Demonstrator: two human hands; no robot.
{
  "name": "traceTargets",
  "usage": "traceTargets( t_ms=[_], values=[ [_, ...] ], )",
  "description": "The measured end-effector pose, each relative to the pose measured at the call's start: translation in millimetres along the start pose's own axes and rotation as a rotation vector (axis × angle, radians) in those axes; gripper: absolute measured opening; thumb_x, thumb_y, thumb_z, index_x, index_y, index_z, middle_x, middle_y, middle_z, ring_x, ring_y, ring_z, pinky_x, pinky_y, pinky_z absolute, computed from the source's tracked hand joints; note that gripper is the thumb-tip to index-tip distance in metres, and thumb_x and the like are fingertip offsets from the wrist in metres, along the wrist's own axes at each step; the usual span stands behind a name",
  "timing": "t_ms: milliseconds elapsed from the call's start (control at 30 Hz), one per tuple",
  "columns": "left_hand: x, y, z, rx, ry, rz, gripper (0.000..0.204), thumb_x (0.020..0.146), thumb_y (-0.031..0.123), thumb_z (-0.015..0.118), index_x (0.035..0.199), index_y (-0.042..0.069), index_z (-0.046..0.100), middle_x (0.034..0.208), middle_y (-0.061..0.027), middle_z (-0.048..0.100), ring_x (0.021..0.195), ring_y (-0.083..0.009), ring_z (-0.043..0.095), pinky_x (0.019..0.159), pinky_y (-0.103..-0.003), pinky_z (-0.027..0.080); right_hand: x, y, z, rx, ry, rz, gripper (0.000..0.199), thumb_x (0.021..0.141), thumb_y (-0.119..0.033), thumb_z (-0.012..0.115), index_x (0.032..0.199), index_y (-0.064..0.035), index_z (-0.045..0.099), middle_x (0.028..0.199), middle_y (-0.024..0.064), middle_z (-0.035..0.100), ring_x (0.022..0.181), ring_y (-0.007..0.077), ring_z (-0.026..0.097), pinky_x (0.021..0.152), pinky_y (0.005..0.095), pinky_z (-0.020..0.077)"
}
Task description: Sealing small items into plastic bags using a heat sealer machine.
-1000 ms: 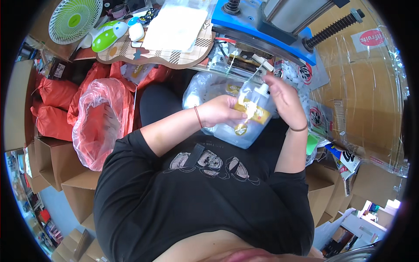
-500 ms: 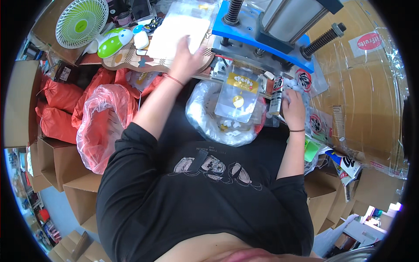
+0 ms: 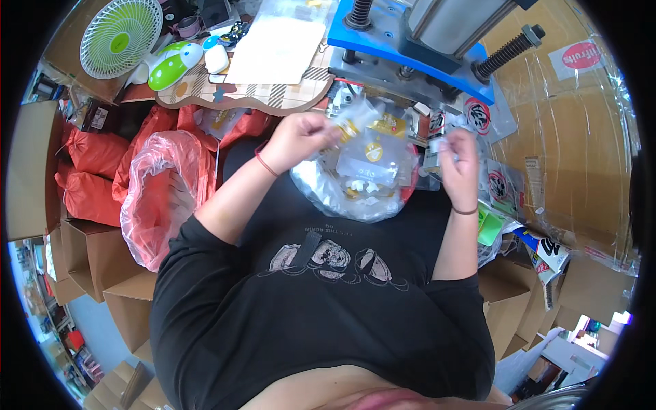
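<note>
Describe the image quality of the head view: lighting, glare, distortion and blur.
Head view: even, bright light with no hard shadows; fisheye bends the cardboard boxes toward the black rim; glare streaks the clear film on the cardboard wall; left hand and right hand look slightly soft, and the clear packet in the left hand is hard to read.

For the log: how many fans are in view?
1: a green and white fan at the upper left, behind the patterned board, well away from both hands. Others may be hidden by clutter.
</note>
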State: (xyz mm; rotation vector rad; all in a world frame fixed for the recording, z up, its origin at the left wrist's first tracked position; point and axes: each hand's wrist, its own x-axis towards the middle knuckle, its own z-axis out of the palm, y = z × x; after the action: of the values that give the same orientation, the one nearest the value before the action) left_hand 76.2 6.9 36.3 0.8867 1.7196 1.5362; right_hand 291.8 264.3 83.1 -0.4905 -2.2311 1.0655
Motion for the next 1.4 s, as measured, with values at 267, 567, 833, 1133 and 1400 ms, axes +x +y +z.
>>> traceTargets(
  t_ms=[267,567,833,1133,1400],
  values=[
    [-6.9,22.2,58.7,-0.218,-0.314,-0.100,0.022,0.098,0.022,0.062,0.100,0.001,0.069,0.087,0.0002,0.069,0.080,-0.0054,0.062,0.075,-0.022,0.050,26.4,-58.3,4.9,0.148,-0.337,-0.280,0.017,0.092,-0.003,0.060,0.108,0.0009,0.064,0.109,0.0076,0.064,0.100,0.0175,0.060,0.086,0.0288,0.0465],
    [-9.4,7.8,85.8,-0.465,-0.480,-0.235,0.025,0.100,0.024,0.058,0.109,0.002,0.066,0.093,-0.0029,0.071,0.085,-0.0064,0.063,0.079,-0.023,0.050,23.8,-44.6,-15.4,0.127,-0.428,-0.129,0.016,0.091,-0.006,0.062,0.105,0.0003,0.065,0.105,0.0100,0.065,0.099,0.0211,0.061,0.088,0.0316,0.0461],
    [-10.2,11.5,95.8,-0.580,-0.437,-0.292,0.023,0.097,0.023,0.063,0.105,0.001,0.068,0.094,-0.0010,0.070,0.082,-0.0040,0.060,0.078,-0.022,0.049,27.7,-39.5,-24.1,0.051,-0.567,-0.181,0.017,0.091,-0.008,0.063,0.105,0.0017,0.065,0.105,0.0097,0.065,0.099,0.0199,0.061,0.089,0.0314,0.0462],
    [-5.8,2.2,100.7,-0.442,-0.461,-0.176,0.026,0.098,0.026,0.062,0.106,0.002,0.068,0.090,0.0000,0.069,0.080,-0.0043,0.060,0.076,-0.023,0.049,22.0,-41.4,-19.8,0.032,-0.428,-0.113,0.018,0.093,-0.011,0.060,0.105,0.0014,0.066,0.104,0.0096,0.067,0.100,0.0213,0.061,0.090,0.0330,0.0457],
    [-10.6,9.8,103.6,-0.662,-0.550,-0.358,0.022,0.096,0.018,0.064,0.111,0.001,0.066,0.099,-0.0034,0.070,0.086,-0.0076,0.064,0.082,-0.022,0.050,29.5,-39.5,-33.1,0.034,-0.709,-0.167,0.022,0.093,-0.013,0.059,0.110,0.0012,0.064,0.106,0.0099,0.066,0.101,0.0216,0.061,0.092,0.0326,0.0451]
  ],
)
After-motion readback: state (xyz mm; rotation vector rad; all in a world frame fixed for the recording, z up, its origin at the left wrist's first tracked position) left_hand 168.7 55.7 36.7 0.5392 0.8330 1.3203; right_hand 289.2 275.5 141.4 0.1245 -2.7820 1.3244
